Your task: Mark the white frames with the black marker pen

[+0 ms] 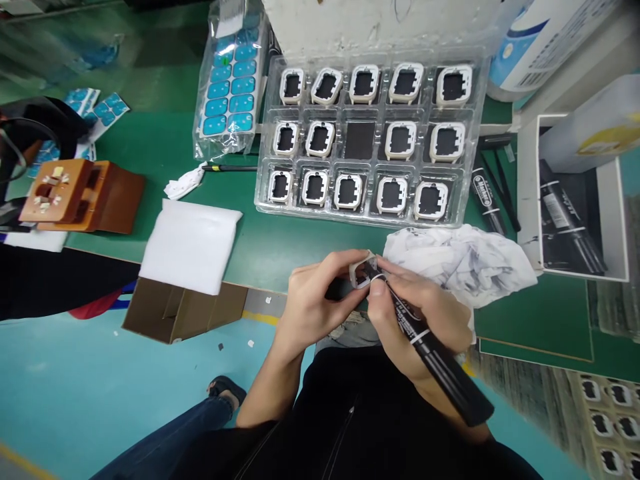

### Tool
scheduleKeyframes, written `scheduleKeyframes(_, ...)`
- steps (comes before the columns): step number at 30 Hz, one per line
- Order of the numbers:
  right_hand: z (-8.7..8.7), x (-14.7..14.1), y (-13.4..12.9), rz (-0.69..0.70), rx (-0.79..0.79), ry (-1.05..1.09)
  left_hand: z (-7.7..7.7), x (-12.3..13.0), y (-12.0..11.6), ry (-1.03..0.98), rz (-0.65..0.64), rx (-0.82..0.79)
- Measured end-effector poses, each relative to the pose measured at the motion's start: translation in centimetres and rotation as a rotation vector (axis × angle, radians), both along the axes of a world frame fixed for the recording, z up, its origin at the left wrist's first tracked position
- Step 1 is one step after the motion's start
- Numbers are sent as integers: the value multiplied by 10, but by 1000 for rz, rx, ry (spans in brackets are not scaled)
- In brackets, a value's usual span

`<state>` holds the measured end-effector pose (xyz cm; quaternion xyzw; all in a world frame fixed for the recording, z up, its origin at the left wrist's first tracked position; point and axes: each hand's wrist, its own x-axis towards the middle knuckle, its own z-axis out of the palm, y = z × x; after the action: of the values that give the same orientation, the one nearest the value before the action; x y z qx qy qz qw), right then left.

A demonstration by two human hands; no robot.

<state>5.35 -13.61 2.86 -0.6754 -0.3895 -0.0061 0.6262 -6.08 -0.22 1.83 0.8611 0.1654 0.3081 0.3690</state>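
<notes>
Between thumb and fingers, my left hand (314,298) grips a small white watch-case frame (359,272) above the table's front edge. A thick black marker pen (425,347) is held in my right hand (425,310), its tip at the inside of the frame; whether the tip touches is too small to tell. Just beyond the hands lies a clear plastic tray (367,217) with several like frames in its compartments; one compartment in the middle row holds no frame. Beside my right hand a crumpled, stained white cloth (460,260) rests on the table.
On the left are a white foam sheet (190,243), an orange-brown fixture (85,197) and a bag of blue stickers (233,87). At right, another marker (487,200) lies near a white box (535,193) and bottles (595,127). A cardboard box (175,310) sits below the table edge.
</notes>
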Motion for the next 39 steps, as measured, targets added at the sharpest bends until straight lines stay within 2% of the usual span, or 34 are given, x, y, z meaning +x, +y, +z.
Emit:
scheduleKeyframes(4, 4, 1, 3, -75, 39, 61, 1, 0, 0, -9, -16, -4)
scheduleKeyframes(10, 6, 3, 2, -2, 40, 6, 1, 0, 0, -16, -6, 12)
scheduleKeyframes(15, 5, 2, 3, -45, 57, 42, 0, -1, -1, 0, 0, 38)
scheduleKeyframes(20, 3, 6, 2, 24, 90, 100, 2, 1, 1, -35, -32, -45)
scheduleKeyframes(24, 1, 5, 0, 9, 143, 138, 3, 1, 2, -55, -50, -110)
scheduleKeyframes(31, 2, 4, -1, 8, 125, 102, 4, 1, 2, -78, -50, -132)
scheduleKeyframes(35, -2, 6, -1, 15, 206, 73, 4, 1, 3, -76, -42, -108)
scheduleKeyframes(39, -6, 9, -3, 96, 232, 36, 2, 0, 4, -83, -39, -111)
